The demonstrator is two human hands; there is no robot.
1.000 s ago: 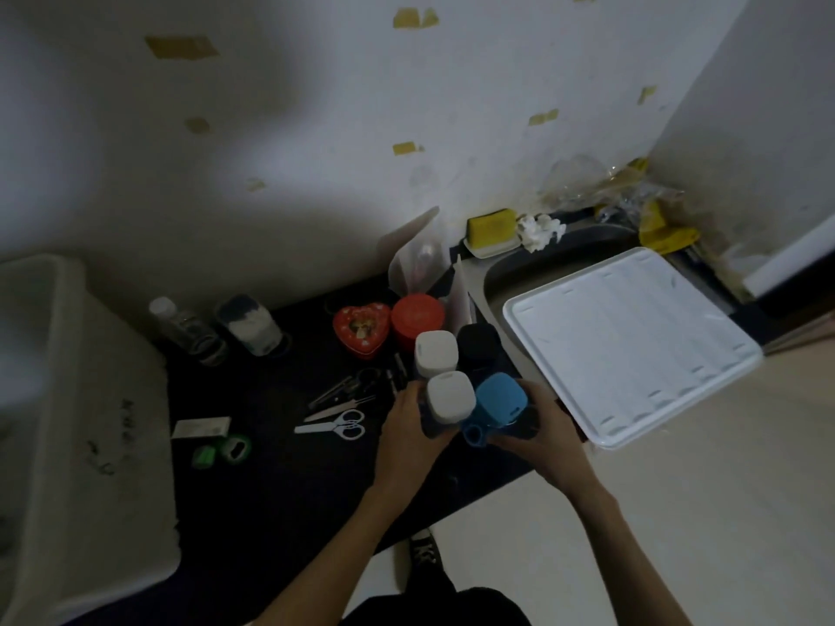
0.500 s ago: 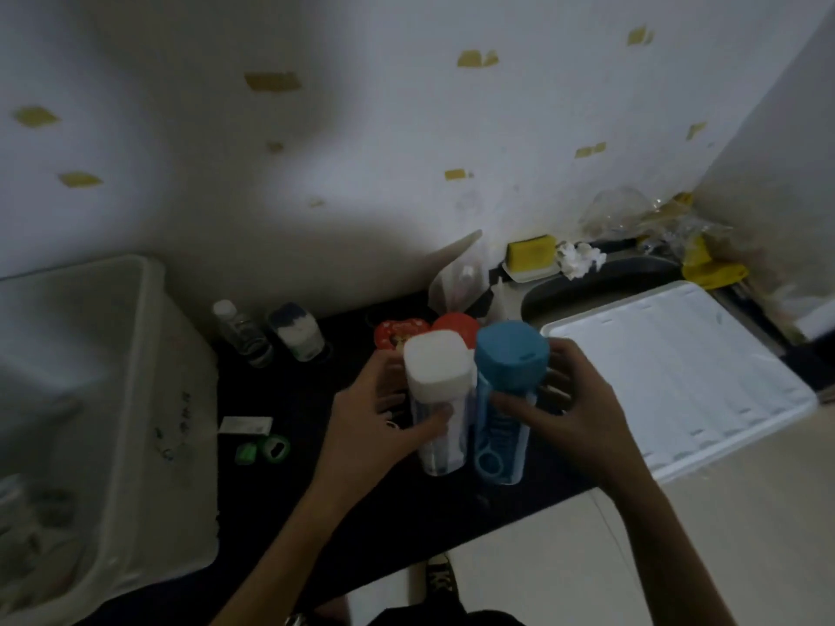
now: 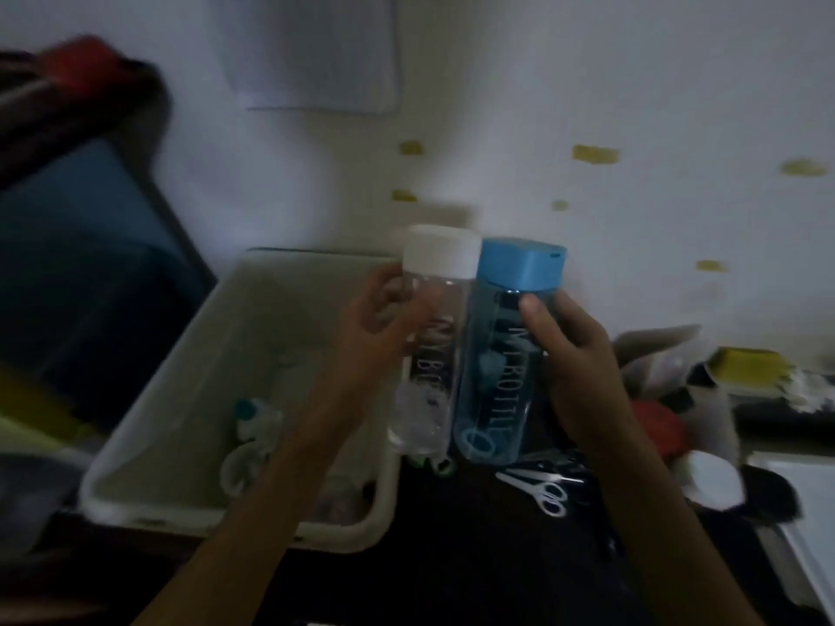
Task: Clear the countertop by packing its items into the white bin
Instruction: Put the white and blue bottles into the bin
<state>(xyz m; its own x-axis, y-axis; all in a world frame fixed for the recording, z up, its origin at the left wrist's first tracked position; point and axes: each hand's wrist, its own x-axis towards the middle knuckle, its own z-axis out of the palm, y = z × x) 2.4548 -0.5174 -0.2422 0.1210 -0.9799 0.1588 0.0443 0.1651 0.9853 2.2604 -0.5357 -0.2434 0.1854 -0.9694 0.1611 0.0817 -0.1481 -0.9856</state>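
The whole picture is blurred. The things lying in the white bin [image 3: 180, 368] cannot be told apart. The bin's near right corner is hidden by the left arm. The letters on the clear bottle [image 3: 429, 350] are partly covered by the left hand [image 3: 375, 327]. The white tray [image 3: 809, 503] is cut off by the right edge.

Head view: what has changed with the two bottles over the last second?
Both bottles left the counter and were carried left to the white bin, now held upright at its right edge. The left hand keeps its grip on the white-capped bottle, the right hand on the blue bottle. The scissors stay on the counter.
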